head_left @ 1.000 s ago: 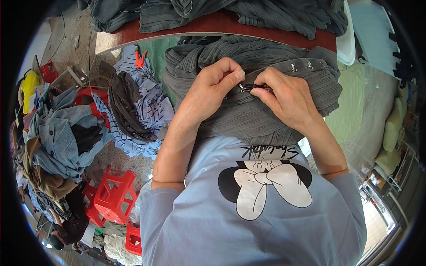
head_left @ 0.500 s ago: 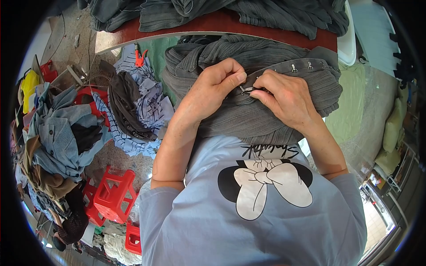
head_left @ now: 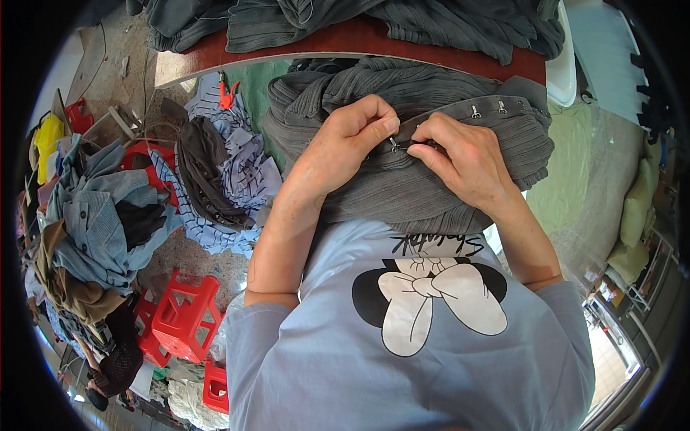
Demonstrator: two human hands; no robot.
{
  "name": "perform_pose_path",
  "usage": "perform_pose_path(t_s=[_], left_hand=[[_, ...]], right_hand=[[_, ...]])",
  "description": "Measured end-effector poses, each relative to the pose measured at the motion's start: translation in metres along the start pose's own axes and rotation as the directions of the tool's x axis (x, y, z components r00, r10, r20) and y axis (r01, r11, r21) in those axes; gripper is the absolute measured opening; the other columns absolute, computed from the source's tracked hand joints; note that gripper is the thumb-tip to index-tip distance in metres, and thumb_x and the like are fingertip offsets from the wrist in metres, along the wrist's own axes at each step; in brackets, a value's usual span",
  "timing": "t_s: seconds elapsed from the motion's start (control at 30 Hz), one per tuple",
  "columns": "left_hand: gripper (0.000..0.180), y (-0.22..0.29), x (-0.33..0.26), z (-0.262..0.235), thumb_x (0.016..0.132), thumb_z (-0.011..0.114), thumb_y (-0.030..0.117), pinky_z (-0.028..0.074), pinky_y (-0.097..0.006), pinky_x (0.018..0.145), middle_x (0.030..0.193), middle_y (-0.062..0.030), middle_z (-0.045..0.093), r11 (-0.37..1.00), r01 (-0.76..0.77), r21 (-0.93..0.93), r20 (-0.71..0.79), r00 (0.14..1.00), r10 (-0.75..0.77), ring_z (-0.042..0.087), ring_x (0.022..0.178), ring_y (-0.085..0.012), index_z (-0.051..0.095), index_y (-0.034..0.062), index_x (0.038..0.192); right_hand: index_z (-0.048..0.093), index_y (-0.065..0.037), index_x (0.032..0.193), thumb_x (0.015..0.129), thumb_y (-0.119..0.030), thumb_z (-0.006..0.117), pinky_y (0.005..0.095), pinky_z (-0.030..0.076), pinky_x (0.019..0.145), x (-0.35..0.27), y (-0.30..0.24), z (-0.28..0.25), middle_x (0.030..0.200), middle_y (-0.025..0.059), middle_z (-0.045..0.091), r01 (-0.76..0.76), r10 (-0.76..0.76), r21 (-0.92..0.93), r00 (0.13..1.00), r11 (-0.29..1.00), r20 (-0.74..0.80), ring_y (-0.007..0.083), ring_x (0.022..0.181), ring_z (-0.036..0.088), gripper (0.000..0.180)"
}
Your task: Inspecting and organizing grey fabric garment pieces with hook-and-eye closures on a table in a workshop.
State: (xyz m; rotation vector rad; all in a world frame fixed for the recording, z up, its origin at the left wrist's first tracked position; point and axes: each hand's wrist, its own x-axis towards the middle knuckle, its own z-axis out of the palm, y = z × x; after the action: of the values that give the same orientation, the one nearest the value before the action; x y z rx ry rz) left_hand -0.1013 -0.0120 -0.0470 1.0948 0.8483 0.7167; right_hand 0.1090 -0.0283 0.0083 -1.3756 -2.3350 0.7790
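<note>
A dark grey ribbed garment (head_left: 424,183) lies bunched across my lap. Along its waistband-like strip (head_left: 449,115) sit several small metal hooks (head_left: 502,106). My left hand (head_left: 352,136) pinches the strip's edge between thumb and forefinger. Another metal hook (head_left: 394,146) lies on the cloth between my two hands. My right hand (head_left: 460,154) is closed in a pinch just right of that hook. A thin dark line, too fine to tell as needle or thread, runs from its fingertips to the hook.
A reddish-brown table (head_left: 345,42) ahead carries more dark grey garments (head_left: 445,25). Blue striped clothes (head_left: 244,154) and orange-handled snips (head_left: 228,95) lie at left, beside heaped clothing (head_left: 108,208). Red stools (head_left: 185,316) stand lower left. Another person (head_left: 118,366) is beyond them.
My right hand has shifted very slightly, and the hook between my hands now sits at a different tilt. My left hand keeps its pinch in the same place.
</note>
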Motion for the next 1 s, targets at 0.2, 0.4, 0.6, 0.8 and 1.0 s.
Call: perform_pose_path(t_s=[0.2,0.4,0.6,0.8,1.0], left_hand=[[0.013,0.0,0.0,0.0,0.101,0.057,0.013,0.042,-0.023,0.072,0.084,0.0036,0.056,1.0,0.011,0.015,-0.003,1.0,-0.011,0.047,0.08,-0.0053,0.059,0.0006,0.096],[0.016,0.0,0.0,0.0,0.102,0.057,0.015,0.039,-0.021,0.071,0.084,0.0054,0.054,0.999,0.027,0.028,0.007,1.0,-0.028,0.045,0.08,-0.0043,0.059,0.0015,0.095],[0.018,-0.001,0.0,0.0,0.103,0.057,0.018,0.037,-0.02,0.07,0.084,0.0071,0.052,1.0,0.027,0.014,0.007,1.0,-0.027,0.043,0.08,-0.0034,0.059,0.0028,0.094],[0.019,0.003,-0.001,0.001,0.103,0.057,0.02,0.035,-0.02,0.068,0.083,0.0072,0.051,0.999,0.045,0.013,-0.02,0.999,-0.045,0.042,0.078,-0.0031,0.059,0.0039,0.095],[0.017,0.004,-0.012,0.0,0.103,0.056,0.016,0.042,-0.025,0.07,0.08,0.001,0.052,0.991,0.011,0.135,-0.126,0.992,0.006,0.046,0.077,-0.0083,0.057,0.0007,0.097]], right_hand=[[0.058,-0.008,0.09,0.09,-0.024,0.071,0.037,0.048,0.056,-0.001,0.002,0.001,0.078,0.0053,0.062,0.005,-0.005,-0.003,1.0,1.0,-0.004,0.0258,0.064,0.063,0.021],[0.058,-0.008,0.089,0.089,-0.023,0.072,0.0374,0.048,0.056,0.0,0.002,0.003,0.078,0.0053,0.062,-0.002,0.002,0.039,1.0,0.999,-0.005,0.0264,0.064,0.063,0.02],[0.058,-0.008,0.089,0.09,-0.023,0.071,0.0383,0.048,0.056,0.0,0.001,0.003,0.078,0.0055,0.063,-0.003,0.003,0.017,1.0,1.0,0.006,0.0274,0.064,0.063,0.02],[0.061,-0.006,0.091,0.091,-0.019,0.07,0.0326,0.047,0.058,-0.003,0.005,-0.007,0.079,0.0053,0.064,-0.049,0.036,0.159,0.996,0.986,0.08,0.0213,0.063,0.062,0.016],[0.061,0.0,0.107,0.099,-0.01,0.06,0.0191,0.043,0.071,-0.01,0.006,-0.034,0.09,-0.002,0.06,-0.259,0.297,0.77,0.95,0.583,0.095,0.0033,0.079,0.053,0.012]])
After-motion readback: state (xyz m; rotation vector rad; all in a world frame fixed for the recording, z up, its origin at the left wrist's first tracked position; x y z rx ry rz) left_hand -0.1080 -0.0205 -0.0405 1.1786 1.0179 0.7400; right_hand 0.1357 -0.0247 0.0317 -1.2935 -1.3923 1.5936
